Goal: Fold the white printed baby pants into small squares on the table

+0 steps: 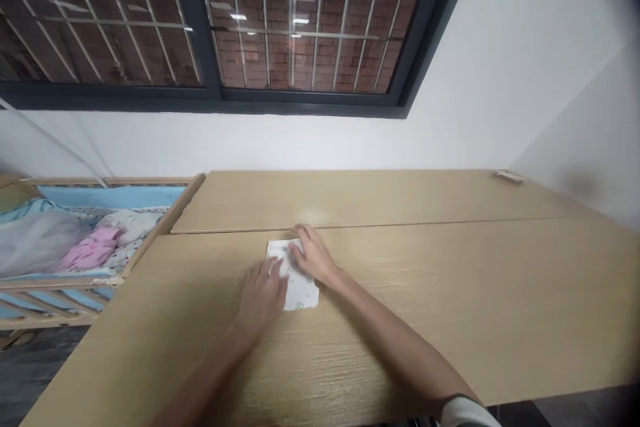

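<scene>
A small folded white cloth with a faint printed pattern lies on the light wooden table, a little left of centre. My left hand rests flat on the cloth's left side, fingers stretched out. My right hand lies on its upper right part, fingers extended and pressing down. Both hands touch the cloth and neither grips it.
A wooden crib stands at the table's left end, holding pink, white and grey fabrics. A second table top adjoins behind, with a small pale object at its far right. A white wall and barred window rise beyond.
</scene>
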### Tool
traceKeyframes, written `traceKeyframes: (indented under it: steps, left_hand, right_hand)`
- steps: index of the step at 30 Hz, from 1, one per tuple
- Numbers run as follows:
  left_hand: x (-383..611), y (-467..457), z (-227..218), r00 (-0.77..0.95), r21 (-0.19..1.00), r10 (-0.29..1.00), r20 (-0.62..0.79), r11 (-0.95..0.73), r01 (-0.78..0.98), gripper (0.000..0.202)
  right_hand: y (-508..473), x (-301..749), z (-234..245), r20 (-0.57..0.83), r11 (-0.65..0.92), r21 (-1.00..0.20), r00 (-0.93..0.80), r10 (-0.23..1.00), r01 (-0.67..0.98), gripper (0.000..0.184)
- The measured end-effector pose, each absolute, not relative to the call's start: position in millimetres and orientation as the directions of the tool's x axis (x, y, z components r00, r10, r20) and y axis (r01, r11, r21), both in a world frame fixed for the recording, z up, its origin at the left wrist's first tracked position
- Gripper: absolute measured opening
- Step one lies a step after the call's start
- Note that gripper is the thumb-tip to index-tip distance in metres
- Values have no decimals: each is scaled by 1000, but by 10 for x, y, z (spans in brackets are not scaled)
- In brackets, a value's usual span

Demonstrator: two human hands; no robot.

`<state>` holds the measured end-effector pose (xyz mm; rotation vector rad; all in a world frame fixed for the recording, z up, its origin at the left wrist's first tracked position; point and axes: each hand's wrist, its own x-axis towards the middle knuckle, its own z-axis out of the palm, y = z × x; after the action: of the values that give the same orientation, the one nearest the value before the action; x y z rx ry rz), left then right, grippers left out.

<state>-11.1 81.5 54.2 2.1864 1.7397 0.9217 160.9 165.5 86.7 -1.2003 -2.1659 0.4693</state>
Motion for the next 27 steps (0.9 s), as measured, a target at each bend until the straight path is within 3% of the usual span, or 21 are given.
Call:
traceKeyframes:
  steps: [2, 4, 6, 8, 13, 21, 27]
  left_hand:
    - [-24, 402, 377, 214, 292, 897, 387, -339, 894, 44]
    - [46, 97, 173, 275, 132, 862, 426, -360, 923, 46]
    - [90, -66, 5, 307, 65, 843, 442, -371, 926, 44]
    - [116, -118, -76, 312, 57, 839, 446, -374, 926, 42]
    - [179, -99, 6, 233, 71, 865, 445, -293, 953, 48]
    - [195, -97, 11, 228, 64, 854, 468, -290, 955, 65]
    - [62, 32, -14, 274, 26, 823, 497, -329, 944, 41]
  right_hand:
    - [1400, 1578, 995, 326, 701, -470, -632, 703, 536, 47]
    - [1168, 1520, 1025, 245, 810, -450, -820, 518, 377, 53]
    - [1014, 1461, 942, 167, 843, -470, -912, 375, 261, 57]
    - [966, 1425, 781, 102, 834, -497, -938, 332, 241, 59]
    - [1261, 1444, 435, 10, 816, -442, -907, 420, 373, 59]
    - [2069, 1492, 410, 79, 769, -306, -790, 608, 561, 62]
    - [2051, 1489, 421, 194, 776, -249, -755, 626, 580, 63]
